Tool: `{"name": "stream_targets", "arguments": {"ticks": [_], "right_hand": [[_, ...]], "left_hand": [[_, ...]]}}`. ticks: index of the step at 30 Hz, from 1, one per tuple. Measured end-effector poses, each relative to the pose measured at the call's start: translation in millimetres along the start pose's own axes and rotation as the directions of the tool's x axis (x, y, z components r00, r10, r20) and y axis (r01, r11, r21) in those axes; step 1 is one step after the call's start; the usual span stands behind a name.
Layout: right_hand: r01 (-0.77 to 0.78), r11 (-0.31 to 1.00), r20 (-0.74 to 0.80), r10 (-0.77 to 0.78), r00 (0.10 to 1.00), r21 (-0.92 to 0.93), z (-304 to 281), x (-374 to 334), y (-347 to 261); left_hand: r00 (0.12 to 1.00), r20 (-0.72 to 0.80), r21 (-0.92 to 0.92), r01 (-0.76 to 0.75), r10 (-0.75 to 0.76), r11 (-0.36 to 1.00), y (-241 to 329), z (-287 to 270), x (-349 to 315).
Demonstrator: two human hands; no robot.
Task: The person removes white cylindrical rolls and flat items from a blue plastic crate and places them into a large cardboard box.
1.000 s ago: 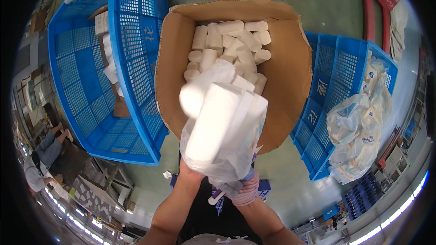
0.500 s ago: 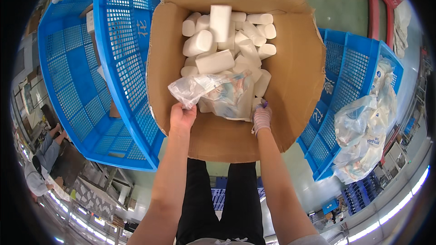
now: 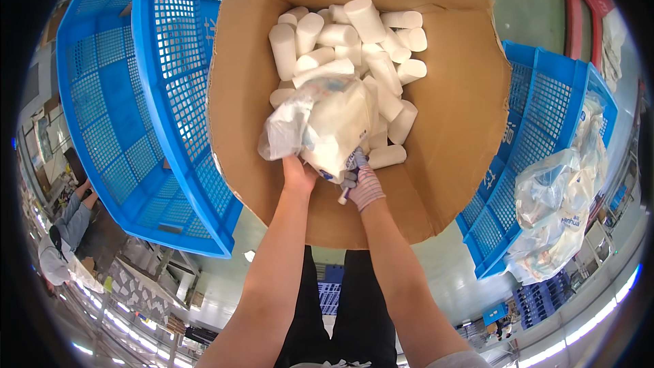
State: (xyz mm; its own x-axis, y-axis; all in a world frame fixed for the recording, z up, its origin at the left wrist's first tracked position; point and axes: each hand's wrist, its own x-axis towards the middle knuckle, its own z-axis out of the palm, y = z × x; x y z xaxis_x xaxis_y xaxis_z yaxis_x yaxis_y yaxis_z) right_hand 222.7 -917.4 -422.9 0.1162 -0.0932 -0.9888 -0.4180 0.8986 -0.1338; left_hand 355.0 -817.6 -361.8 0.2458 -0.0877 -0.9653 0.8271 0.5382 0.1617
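Observation:
A clear printed plastic bag (image 3: pixel 334 126), filled out by something white, lies over the near part of a heap of white paper rolls (image 3: pixel 383 71) in a big cardboard box (image 3: pixel 449 116). My bare left hand (image 3: pixel 298 176) is closed on its lower left edge, fingers partly hidden under the film. At its lower right corner, my right hand (image 3: pixel 364 187), in a striped, grey-fingered glove, grips the bag. A small purple and white stick (image 3: pixel 344 195) pokes out from under the gloved fingers; its kind is unclear. One loose roll (image 3: pixel 387 157) lies right beside that hand.
Blue perforated crates (image 3: pixel 146 116) stand close on the left. Another blue crate (image 3: pixel 501 211) on the right has clear printed plastic bags (image 3: pixel 555 208) draped over its edge. A red metal frame (image 3: pixel 586 0) rises at the far right. Someone in grey (image 3: pixel 54 255) sits at far left.
The bag has filled out and come upright, pulled nearer to me. My right hand has moved left and down, closer to my left hand. Rolls in the heap have shifted.

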Motion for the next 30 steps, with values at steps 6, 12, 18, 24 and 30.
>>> {"name": "stream_targets", "arguments": {"ticks": [6,12,18,24,30], "right_hand": [[-0.027,0.987,-0.096,0.043,0.994,0.161,68.5,-104.8,-78.3],[0.174,0.985,0.106,-0.171,0.979,-0.018,82.8,-252.0,-110.7],[0.168,0.823,0.48,0.139,0.866,-0.542,28.2,-303.3,-83.7],[0.314,0.694,0.373,-0.07,0.925,-0.648,17.5,-311.6,-123.2],[0.339,0.772,0.427,-0.097,0.899,-0.538,4.2,-322.5,-125.9]], "left_hand": [[0.996,-0.015,-0.052,0.087,-0.088,0.995,2.4,5.8,-28.0],[0.975,0.223,-0.056,0.014,-0.001,0.998,-1.6,20.8,-115.6],[0.99,0.142,0.257,-0.042,0.006,0.966,-14.6,6.4,-190.0],[0.928,0.37,0.072,0.013,-0.039,0.997,-6.1,0.8,-235.9],[0.97,0.245,0.154,-0.04,0.001,0.987,-6.8,23.8,-262.9]]}}
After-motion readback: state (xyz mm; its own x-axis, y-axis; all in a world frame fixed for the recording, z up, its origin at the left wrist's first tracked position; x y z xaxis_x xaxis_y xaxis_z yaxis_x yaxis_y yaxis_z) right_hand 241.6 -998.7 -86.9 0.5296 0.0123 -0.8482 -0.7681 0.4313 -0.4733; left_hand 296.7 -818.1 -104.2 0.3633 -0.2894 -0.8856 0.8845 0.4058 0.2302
